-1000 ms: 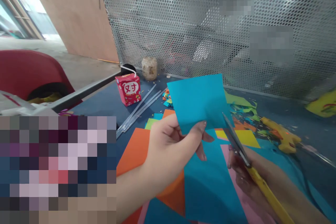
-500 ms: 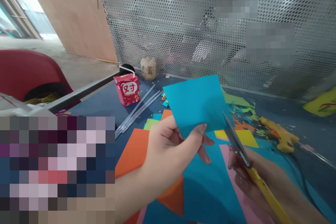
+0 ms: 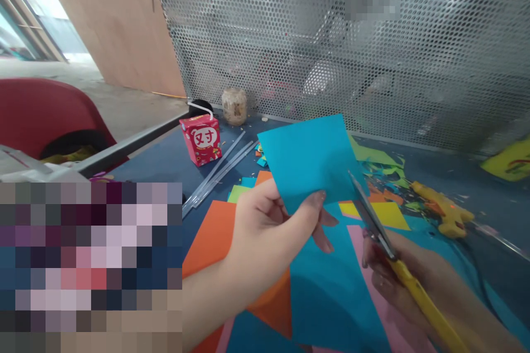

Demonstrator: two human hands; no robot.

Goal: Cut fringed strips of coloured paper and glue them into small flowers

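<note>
A square-cornered piece of blue paper [image 3: 308,151] is pinched between the thumb and fingers of my left hand [image 3: 273,231], held up above the table. My right hand [image 3: 401,270] grips yellow-handled scissors [image 3: 383,237], their blades pointing up and to the left. The blade tips overlap the paper's lower right edge in view. Below both hands lie larger sheets: blue paper [image 3: 327,292], orange paper [image 3: 211,237] and a strip of pink paper [image 3: 368,265]. A small yellow piece of paper [image 3: 387,215] rests behind the scissors.
A yellow glue gun [image 3: 445,212] lies at the right with its cable. Green paper scraps [image 3: 379,157] lie behind my hands. Clear glue sticks [image 3: 221,174], a red drink carton [image 3: 201,140] with a straw and a jar [image 3: 234,106] stand or lie at back left. A perforated metal panel [image 3: 269,38] borders the table.
The scissors' tips have shifted slightly up and left against the blue paper. Otherwise both hands keep nearly the same pose.
</note>
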